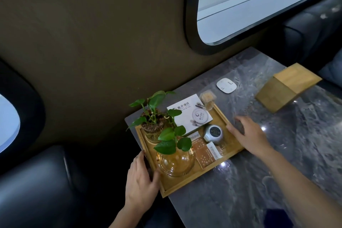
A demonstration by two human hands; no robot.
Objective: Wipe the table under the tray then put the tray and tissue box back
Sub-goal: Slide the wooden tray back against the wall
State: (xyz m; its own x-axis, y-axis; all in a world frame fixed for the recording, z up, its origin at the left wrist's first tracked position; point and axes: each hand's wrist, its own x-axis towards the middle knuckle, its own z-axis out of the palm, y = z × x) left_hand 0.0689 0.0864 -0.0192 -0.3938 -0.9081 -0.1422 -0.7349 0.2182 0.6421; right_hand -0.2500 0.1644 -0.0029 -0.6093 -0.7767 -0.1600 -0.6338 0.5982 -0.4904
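A wooden tray [187,184] lies on the grey marble table [259,172], against the wall at the table's left end. It carries a potted green plant [153,116], an amber glass bowl [175,161], a white booklet [190,114], a small grey round device [213,133] and brown packets [205,153]. My left hand [141,177] grips the tray's near left edge. My right hand [248,135] holds its right edge, thumb on the rim. The wooden tissue box [285,87] rests tilted on the table's far right, apart from the tray.
A white rounded pad [226,83] lies on the table beyond the tray. A clear toothpick holder [208,99] stands at the tray's far corner. Black leather seats [37,181] flank the table. A brown wall and a rounded window [240,5] are behind.
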